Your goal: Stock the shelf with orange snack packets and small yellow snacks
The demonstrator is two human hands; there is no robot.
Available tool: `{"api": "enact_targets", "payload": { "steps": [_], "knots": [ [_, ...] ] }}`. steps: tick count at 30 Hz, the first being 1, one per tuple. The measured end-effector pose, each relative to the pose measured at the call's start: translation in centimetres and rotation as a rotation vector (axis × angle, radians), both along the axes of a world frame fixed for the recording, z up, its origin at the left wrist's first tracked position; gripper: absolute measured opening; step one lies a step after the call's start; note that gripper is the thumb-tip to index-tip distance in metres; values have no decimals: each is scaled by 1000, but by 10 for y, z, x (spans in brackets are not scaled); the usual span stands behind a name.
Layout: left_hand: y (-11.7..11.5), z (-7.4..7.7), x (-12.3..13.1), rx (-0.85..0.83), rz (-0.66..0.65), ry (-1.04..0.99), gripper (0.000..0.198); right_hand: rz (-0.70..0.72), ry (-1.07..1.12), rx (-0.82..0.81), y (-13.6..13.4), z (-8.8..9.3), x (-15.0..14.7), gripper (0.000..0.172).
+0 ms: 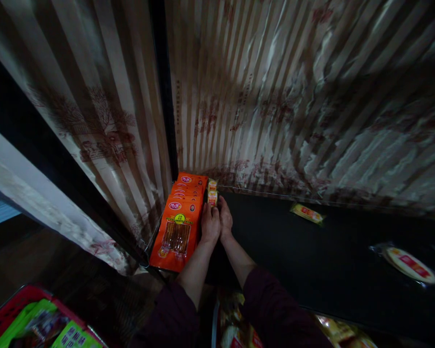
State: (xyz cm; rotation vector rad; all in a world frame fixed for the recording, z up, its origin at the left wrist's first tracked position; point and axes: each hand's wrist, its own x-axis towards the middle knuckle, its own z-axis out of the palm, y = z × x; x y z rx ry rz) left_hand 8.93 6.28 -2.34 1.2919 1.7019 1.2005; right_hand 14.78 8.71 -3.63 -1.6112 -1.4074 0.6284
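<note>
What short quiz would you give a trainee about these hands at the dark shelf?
1. True or false: the orange packets lie to the left of the left hand.
2. The left hand and right hand both reach to: A) small yellow packets, B) a bottle, C) a spoon?
3. Fill in: the red basket holds wrappers coloured ___.
Key: 1 true; 2 A; 3 green.
</note>
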Motion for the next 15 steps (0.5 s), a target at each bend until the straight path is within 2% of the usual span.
{"api": "enact_targets", "payload": {
  "steps": [7, 15],
  "knots": [
    [8, -7, 5, 83, -25, 103, 34, -6, 11, -18, 8, -2, 0, 60],
    [7, -12, 5, 169, -14, 36, 37, 15, -28, 40, 16, -18, 1, 65]
  ]
}}
